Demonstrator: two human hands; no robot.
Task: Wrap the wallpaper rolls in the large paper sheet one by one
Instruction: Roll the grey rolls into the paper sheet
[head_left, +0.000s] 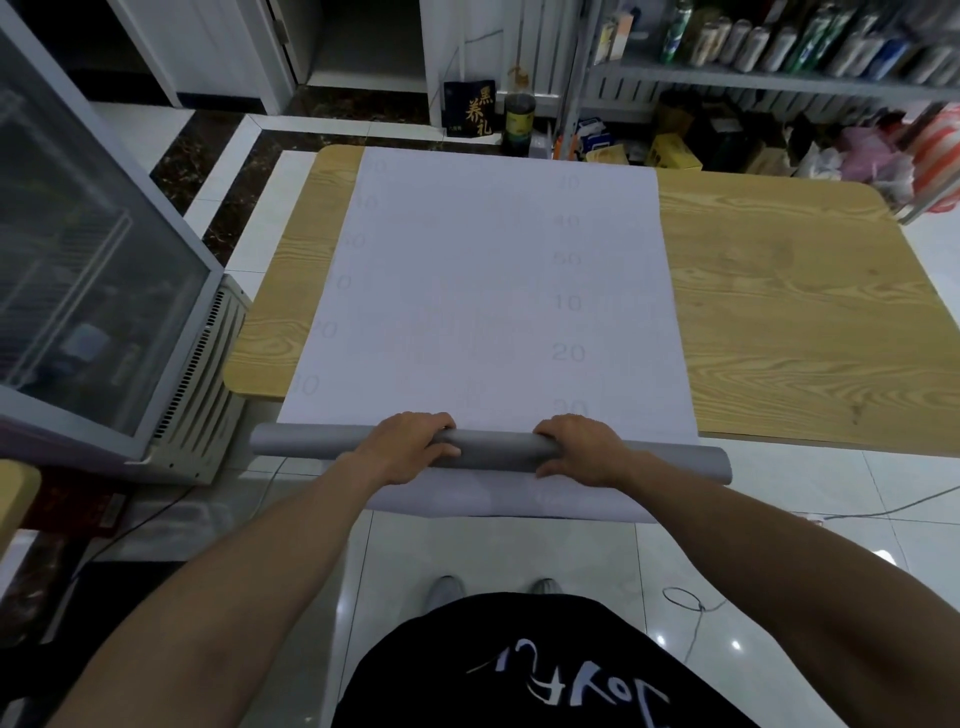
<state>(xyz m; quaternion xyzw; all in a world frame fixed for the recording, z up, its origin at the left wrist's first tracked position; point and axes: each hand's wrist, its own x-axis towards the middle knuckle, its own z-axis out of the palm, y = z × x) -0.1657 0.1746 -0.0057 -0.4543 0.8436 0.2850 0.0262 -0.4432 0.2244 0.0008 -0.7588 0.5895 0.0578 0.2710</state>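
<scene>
Fingers of the left hand (410, 441) curled over the top of the grey wallpaper roll (493, 453), with the thumb pressed against its near side, so that the hand gripped the tube. The right hand (582, 447) held the same roll in the same way just to the right, fingers wrapped over the far side and thumb below. A short bare stretch of the roll showed between the two hands.

The roll lay crosswise at the near edge of the table (779, 322), on top of the large paper sheet (493, 286), and its two ends stuck out past the sheet's side edges. The sheet was pale and spread flat, running from the far edge of the table to the near one, where its end hung down over the edge below the roll. Faint printed numbers ran down it in two columns.

Wood grain showed on the tabletop at either side of the sheet. A glass-fronted cabinet (78, 260) stood to the left of the table. Beyond the far edge, a dark bottle (519, 111) and a dark bag (470, 114) with gold characters stood on the floor. A shelf (753, 78) carrying a row of bottles, blurred, filled the upper right corner.
</scene>
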